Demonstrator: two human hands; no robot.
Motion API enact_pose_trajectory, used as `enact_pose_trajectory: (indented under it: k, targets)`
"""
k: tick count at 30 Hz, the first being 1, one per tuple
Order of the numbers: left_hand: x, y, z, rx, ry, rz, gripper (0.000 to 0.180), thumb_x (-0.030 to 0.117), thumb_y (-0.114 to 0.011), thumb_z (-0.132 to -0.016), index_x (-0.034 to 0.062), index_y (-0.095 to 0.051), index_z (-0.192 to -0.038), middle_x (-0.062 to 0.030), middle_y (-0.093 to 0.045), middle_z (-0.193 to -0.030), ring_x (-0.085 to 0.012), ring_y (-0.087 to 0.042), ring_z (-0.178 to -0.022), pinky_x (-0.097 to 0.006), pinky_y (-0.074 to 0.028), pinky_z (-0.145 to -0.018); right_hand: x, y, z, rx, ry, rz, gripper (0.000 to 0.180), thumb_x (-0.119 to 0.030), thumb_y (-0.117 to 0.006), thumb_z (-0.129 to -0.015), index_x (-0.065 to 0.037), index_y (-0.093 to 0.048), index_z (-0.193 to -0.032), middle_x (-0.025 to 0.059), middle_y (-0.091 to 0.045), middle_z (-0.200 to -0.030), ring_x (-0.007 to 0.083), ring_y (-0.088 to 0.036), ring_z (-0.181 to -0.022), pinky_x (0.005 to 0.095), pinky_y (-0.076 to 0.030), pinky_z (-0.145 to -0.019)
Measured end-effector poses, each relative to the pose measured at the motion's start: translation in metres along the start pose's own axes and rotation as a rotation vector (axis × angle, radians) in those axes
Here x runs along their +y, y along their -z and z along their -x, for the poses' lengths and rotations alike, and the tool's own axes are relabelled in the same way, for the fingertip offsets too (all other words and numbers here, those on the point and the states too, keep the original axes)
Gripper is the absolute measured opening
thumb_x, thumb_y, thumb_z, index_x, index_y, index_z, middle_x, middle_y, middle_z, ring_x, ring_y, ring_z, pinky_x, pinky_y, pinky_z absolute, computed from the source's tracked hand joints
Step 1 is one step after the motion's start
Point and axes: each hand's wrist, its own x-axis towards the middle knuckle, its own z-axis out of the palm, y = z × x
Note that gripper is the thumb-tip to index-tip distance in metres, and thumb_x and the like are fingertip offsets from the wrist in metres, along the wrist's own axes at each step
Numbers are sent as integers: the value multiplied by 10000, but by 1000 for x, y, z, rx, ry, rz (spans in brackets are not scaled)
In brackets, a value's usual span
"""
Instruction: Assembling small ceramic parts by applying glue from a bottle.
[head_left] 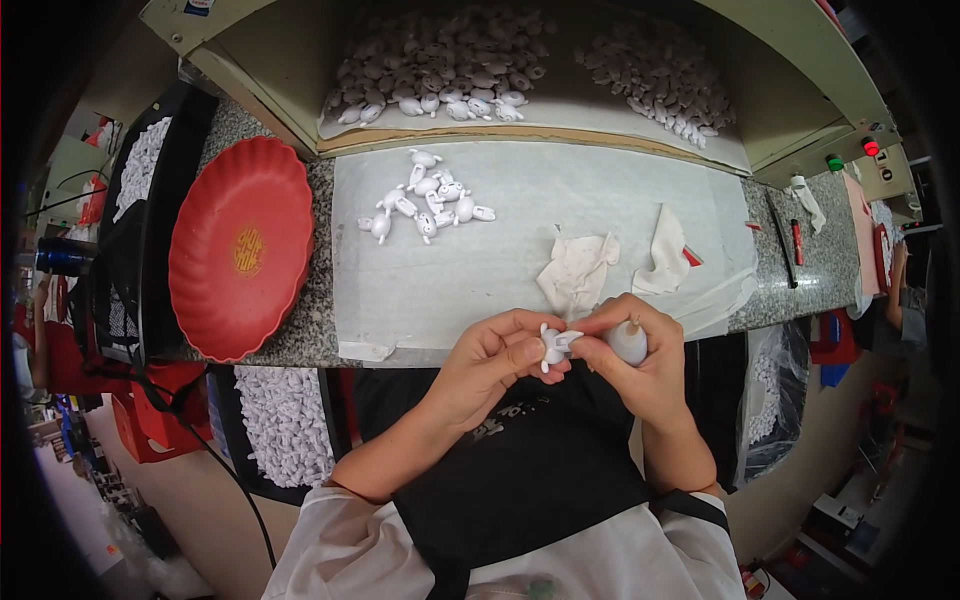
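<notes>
Left hand [495,350] pinched shut on a small white figurine [556,345], right hand [640,350] curled around a pale rounded object [629,342], fingertips meeting over the counter's [290,340] near edge. Farther left, loose white figurines [425,200] near a red plate [240,250]. Crumpled cloths [578,268] just beyond. Rounded object partly hidden, hard to identify.

I see left hand [495,352] pinching small white figurine [553,346] at near edge of bench [300,335]. Right hand [640,352] touching figurine, fingers curled round pale rounded piece [628,342]. Crumpled cloths [578,270] just beyond hands. Loose white figurines [428,200] further back on grey mat [530,215]. Red plate [240,248] left of mat. Open cabinet [520,70] behind mat, heaped with more figurines.
</notes>
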Motion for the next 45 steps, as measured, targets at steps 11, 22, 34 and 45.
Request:
enact_pose_trajectory:
  k: [11, 22, 34, 45]
  targets:
    - [-7, 1, 0, 57, 68, 91, 249, 186, -487, -829, -10, -498, -983, -84, -575, -793, -133, -561, -677, -233, -451, -622, 5, -5, 2, 46, -86, -49, 78, 35, -591, -700, 17, -524, -734, 66, -563, -670, 72, -501, -528, 174, -387, -470]
    - [0, -2, -9, 107, 21, 20, 262, 172, -488, -830, -10, -468, -1018, -77, -563, -809, -125, -554, -677, -251, -458, -621, 14, 1, 3, 84, -108, -154, 119, 24, -604, -692, 21, -515, -772, 82, -568, -713, 85, -512, -566, 185, -408, -504]
    - [-12, -10, 3, 152, -145, -355, 293, -10, -535, -730, -49, -477, -1015, -153, -560, -898, -182, -557, -772, -264, -450, -693, 11, 3, 20, 19, 39, -160, 150, -109, -592, -741, -14, -477, -760, 51, -551, -590, 86, -536, -553, 214, -414, -528]
    - [-12, -42, 16, 143, -374, -706, 242, 12, -535, -770, -57, -504, -1001, -132, -547, -926, -166, -543, -823, -258, -447, -729, 13, 5, 49, 193, 214, 15, 173, -101, -598, -740, -2, -517, -855, 40, -567, -780, 104, -534, -732, 230, -417, -676]
